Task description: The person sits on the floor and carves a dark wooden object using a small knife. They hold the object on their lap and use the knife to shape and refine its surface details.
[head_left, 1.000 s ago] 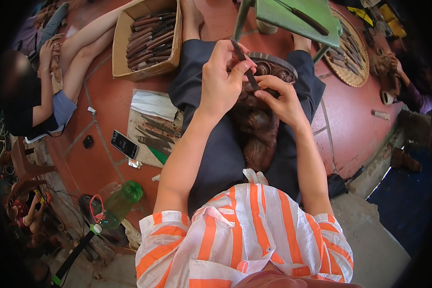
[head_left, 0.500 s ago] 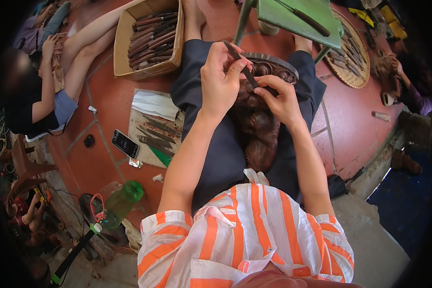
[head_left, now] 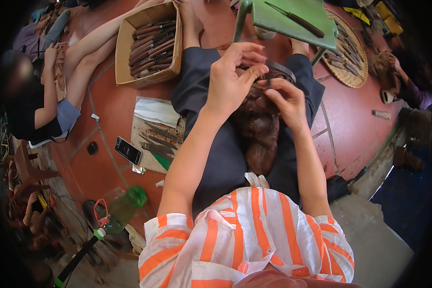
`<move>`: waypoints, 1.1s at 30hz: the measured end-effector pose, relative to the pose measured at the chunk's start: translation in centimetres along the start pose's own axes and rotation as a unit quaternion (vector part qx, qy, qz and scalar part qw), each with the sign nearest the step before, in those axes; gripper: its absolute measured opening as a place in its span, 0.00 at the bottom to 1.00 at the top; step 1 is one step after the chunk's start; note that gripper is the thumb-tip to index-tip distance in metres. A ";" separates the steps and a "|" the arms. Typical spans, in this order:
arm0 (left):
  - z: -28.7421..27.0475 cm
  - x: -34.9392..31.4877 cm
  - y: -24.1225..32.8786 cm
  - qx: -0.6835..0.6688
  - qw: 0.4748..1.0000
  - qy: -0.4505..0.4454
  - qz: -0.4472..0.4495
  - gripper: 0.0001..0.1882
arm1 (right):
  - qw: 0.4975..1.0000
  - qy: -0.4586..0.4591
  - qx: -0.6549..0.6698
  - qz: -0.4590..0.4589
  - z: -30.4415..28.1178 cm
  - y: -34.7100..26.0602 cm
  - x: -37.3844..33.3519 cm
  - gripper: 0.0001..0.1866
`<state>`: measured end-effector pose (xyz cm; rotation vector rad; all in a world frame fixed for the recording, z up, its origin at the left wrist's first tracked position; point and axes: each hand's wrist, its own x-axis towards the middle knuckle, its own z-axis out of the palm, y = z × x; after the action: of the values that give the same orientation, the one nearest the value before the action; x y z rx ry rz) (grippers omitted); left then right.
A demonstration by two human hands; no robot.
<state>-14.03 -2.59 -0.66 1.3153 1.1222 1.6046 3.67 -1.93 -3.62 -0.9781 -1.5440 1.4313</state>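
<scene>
A dark wood carving [head_left: 258, 127] with rounded, polished forms stands between my knees. My left hand [head_left: 231, 81] hovers over its upper part, fingers loosely curled and parted from the thumb, with nothing plainly held. Close beside it, my right hand [head_left: 288, 98] pinches between thumb and forefinger a dark slim strip, of which little shows; its kind is unclear. On the floor to my left, a board [head_left: 151, 165] bears several dark flat tools [head_left: 159, 137] and a folded white cloth [head_left: 154, 111].
A cardboard box [head_left: 123, 67] of wooden-handled tools stands ahead left. A green stool [head_left: 285, 19] holds a carving knife [head_left: 305, 24]; beyond is a round woven tray [head_left: 359, 82]. A phone [head_left: 128, 150] and green bottle [head_left: 129, 204] are left. Other people sit on both sides.
The dark strip, earlier stretched between both hands, is now mostly hidden near the right fingertips. My left fingers have opened and lifted; my right hand has shifted slightly.
</scene>
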 end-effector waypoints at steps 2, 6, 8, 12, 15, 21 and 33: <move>-0.7 0.4 0.0 0.011 1.000 0.006 0.027 0.20 | 0.994 0.055 0.081 -0.055 -1.4 0.3 -1.4 0.03; -3.8 1.0 -2.7 0.168 0.983 0.032 -0.065 0.21 | 0.975 0.156 0.138 -0.074 -4.4 1.2 -6.0 0.05; -4.5 0.9 -5.6 0.232 0.971 0.008 -0.066 0.21 | 0.977 0.188 0.085 -0.058 -5.0 1.0 -8.3 0.05; -3.5 1.2 -7.7 0.254 0.965 -0.048 -0.035 0.21 | 0.982 0.163 0.059 -0.078 -4.8 -0.2 -10.1 0.04; -2.3 1.4 -8.4 0.270 0.961 -0.062 -0.019 0.23 | 0.988 0.150 0.017 0.039 -3.8 -1.9 -9.8 0.03; -0.6 0.9 -9.0 0.330 0.944 -0.015 -0.016 0.28 | 0.989 0.143 -0.029 0.032 -1.8 -3.2 -8.2 0.04; 0.5 0.9 -8.7 0.411 0.911 -0.018 0.023 0.34 | 0.960 0.134 -0.243 0.020 1.5 -2.1 -4.0 0.11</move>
<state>-13.50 1.10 -8.53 1.8832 1.8609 1.1380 3.82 -6.32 -1.75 -1.4346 -1.7074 0.9057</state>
